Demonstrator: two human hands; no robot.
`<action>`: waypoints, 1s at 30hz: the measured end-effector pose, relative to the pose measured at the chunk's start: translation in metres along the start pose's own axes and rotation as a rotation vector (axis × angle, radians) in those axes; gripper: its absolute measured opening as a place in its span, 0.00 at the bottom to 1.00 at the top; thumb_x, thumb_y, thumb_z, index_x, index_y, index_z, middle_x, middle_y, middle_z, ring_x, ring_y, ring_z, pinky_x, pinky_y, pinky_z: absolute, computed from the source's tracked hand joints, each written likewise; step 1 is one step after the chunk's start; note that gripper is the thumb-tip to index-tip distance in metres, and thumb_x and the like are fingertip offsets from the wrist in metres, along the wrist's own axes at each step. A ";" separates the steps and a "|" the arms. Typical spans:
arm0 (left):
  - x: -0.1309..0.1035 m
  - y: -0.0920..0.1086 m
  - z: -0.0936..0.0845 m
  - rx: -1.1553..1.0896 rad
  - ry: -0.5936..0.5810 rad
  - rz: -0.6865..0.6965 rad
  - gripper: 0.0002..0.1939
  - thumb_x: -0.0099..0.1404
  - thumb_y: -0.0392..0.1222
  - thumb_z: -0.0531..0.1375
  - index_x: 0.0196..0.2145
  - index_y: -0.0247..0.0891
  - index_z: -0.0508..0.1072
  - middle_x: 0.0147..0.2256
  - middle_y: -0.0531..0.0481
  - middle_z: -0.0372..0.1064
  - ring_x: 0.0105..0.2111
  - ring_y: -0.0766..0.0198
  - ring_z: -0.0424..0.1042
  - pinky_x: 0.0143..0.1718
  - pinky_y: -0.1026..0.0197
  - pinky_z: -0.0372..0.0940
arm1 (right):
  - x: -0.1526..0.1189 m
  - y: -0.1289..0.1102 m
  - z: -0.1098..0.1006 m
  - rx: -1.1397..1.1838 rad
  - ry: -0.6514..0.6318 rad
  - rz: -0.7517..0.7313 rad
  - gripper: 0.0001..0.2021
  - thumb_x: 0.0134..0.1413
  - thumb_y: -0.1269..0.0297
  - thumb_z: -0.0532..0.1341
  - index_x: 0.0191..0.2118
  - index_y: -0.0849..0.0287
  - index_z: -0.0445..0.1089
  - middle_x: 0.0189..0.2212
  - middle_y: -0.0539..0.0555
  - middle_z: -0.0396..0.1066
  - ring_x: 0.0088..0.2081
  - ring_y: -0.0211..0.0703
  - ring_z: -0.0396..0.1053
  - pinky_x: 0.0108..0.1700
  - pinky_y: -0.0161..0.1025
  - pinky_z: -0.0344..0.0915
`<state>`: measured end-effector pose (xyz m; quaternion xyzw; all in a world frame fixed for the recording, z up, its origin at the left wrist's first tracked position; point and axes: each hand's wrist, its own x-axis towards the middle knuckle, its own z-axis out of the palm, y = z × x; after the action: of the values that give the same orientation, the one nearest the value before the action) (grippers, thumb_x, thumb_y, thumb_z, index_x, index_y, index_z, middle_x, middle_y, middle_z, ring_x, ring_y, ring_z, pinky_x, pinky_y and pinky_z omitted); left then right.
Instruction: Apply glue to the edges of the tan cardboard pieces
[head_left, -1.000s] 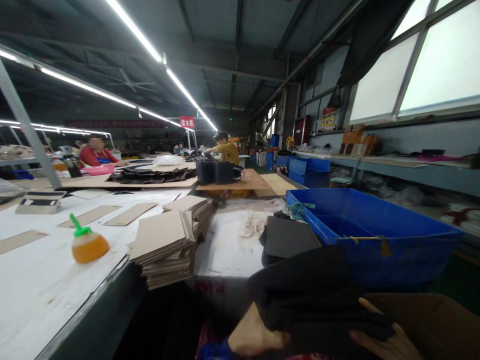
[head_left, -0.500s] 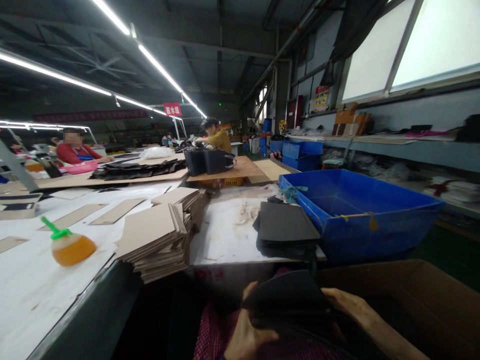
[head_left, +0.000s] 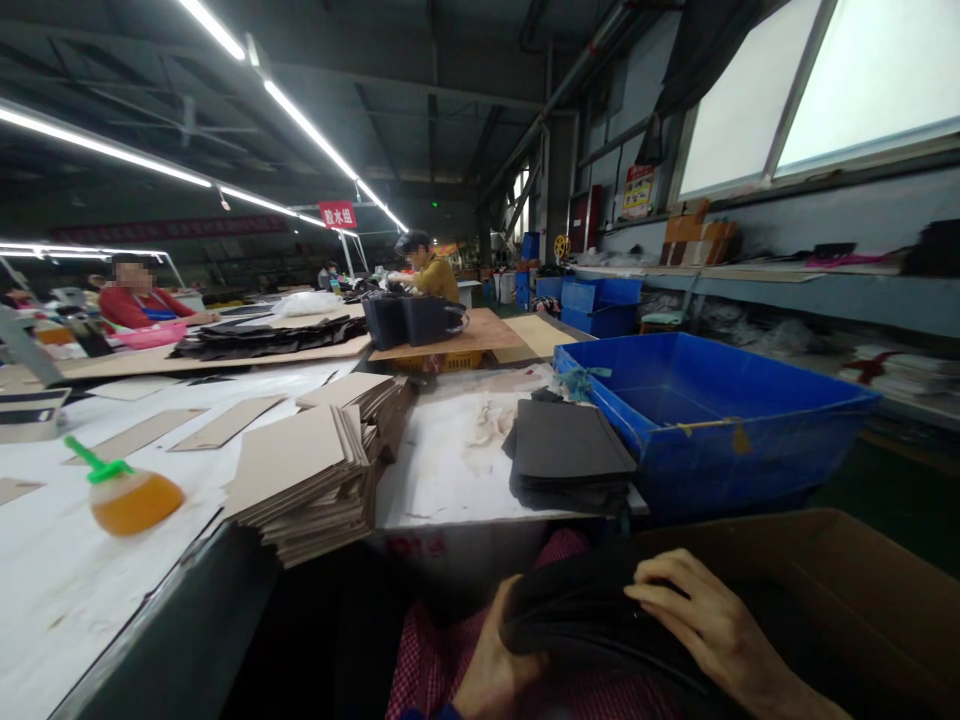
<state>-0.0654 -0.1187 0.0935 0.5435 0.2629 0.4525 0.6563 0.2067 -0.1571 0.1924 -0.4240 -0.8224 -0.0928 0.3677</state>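
Head view: matte black sheets [head_left: 574,612] in a bent, layered stack

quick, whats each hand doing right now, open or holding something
Left hand: closed on the edge of the black cloth.
Right hand: loosely bent over the cloth; whether it grips cannot be told.

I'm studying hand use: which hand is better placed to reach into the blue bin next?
Probably the right hand: it is nearer the blue bin, fingers loosely bent over the black bundle. The left hand, farther away, grips the bundle's left side.
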 end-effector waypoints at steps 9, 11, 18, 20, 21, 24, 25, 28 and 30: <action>0.001 0.009 0.000 0.018 -0.024 -0.049 0.37 0.47 0.46 0.70 0.53 0.38 0.63 0.48 0.44 0.69 0.48 0.53 0.68 0.50 0.55 0.62 | -0.001 -0.015 0.001 0.281 -0.294 0.240 0.11 0.64 0.59 0.54 0.36 0.54 0.72 0.44 0.56 0.74 0.46 0.45 0.72 0.48 0.41 0.70; 0.001 0.005 -0.001 0.029 -0.014 -0.065 0.38 0.45 0.43 0.71 0.53 0.39 0.62 0.47 0.44 0.69 0.46 0.54 0.68 0.48 0.56 0.63 | 0.001 -0.020 0.002 0.470 -0.342 0.412 0.17 0.67 0.57 0.48 0.33 0.55 0.69 0.33 0.54 0.73 0.33 0.40 0.72 0.37 0.37 0.71; -0.003 0.016 0.012 -0.057 -0.082 -0.234 0.37 0.45 0.43 0.71 0.53 0.41 0.63 0.48 0.46 0.68 0.47 0.54 0.68 0.52 0.52 0.61 | -0.015 -0.011 0.022 0.312 -0.563 0.378 0.15 0.60 0.66 0.56 0.51 0.48 0.70 0.37 0.54 0.73 0.36 0.44 0.73 0.40 0.41 0.71; -0.003 0.027 0.018 -0.046 -0.106 -0.237 0.38 0.43 0.40 0.71 0.53 0.41 0.63 0.49 0.45 0.68 0.47 0.53 0.68 0.53 0.51 0.60 | -0.021 -0.002 0.033 0.072 -0.489 0.219 0.25 0.50 0.75 0.60 0.53 0.45 0.69 0.43 0.56 0.71 0.41 0.49 0.72 0.42 0.44 0.71; -0.003 0.031 0.020 -0.034 -0.109 -0.223 0.39 0.42 0.38 0.71 0.52 0.41 0.64 0.49 0.44 0.68 0.49 0.51 0.68 0.54 0.50 0.59 | -0.023 0.004 0.039 -0.017 -0.458 0.169 0.30 0.45 0.79 0.61 0.55 0.44 0.68 0.45 0.56 0.70 0.42 0.50 0.72 0.43 0.46 0.71; 0.000 0.039 0.023 -0.005 -0.081 -0.217 0.38 0.41 0.35 0.70 0.51 0.40 0.66 0.48 0.44 0.70 0.50 0.49 0.67 0.56 0.51 0.58 | -0.027 0.019 0.064 -0.156 -0.374 0.055 0.40 0.33 0.85 0.60 0.57 0.49 0.64 0.52 0.60 0.66 0.49 0.55 0.68 0.47 0.50 0.70; 0.001 0.039 0.022 0.000 -0.064 -0.227 0.38 0.40 0.35 0.70 0.51 0.40 0.67 0.46 0.45 0.71 0.49 0.49 0.68 0.55 0.51 0.59 | -0.027 0.023 0.073 -0.168 -0.339 0.022 0.40 0.31 0.85 0.61 0.57 0.52 0.64 0.53 0.61 0.65 0.51 0.56 0.67 0.49 0.51 0.70; 0.003 0.034 0.015 0.017 -0.021 -0.266 0.40 0.38 0.36 0.72 0.52 0.43 0.69 0.40 0.48 0.73 0.43 0.49 0.70 0.49 0.50 0.63 | -0.027 0.030 0.097 -0.174 -0.235 -0.055 0.34 0.34 0.81 0.62 0.54 0.59 0.65 0.51 0.64 0.66 0.50 0.57 0.67 0.48 0.52 0.71; 0.004 0.028 0.010 0.020 0.007 -0.276 0.43 0.35 0.36 0.73 0.52 0.43 0.69 0.38 0.49 0.73 0.40 0.50 0.71 0.46 0.51 0.64 | -0.026 0.032 0.107 -0.174 -0.185 -0.084 0.30 0.40 0.79 0.61 0.54 0.62 0.64 0.49 0.65 0.67 0.49 0.57 0.67 0.48 0.54 0.70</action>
<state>-0.0642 -0.1202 0.1235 0.5072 0.3421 0.3572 0.7057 0.1841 -0.1039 0.0930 -0.4263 -0.8587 -0.1395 0.2478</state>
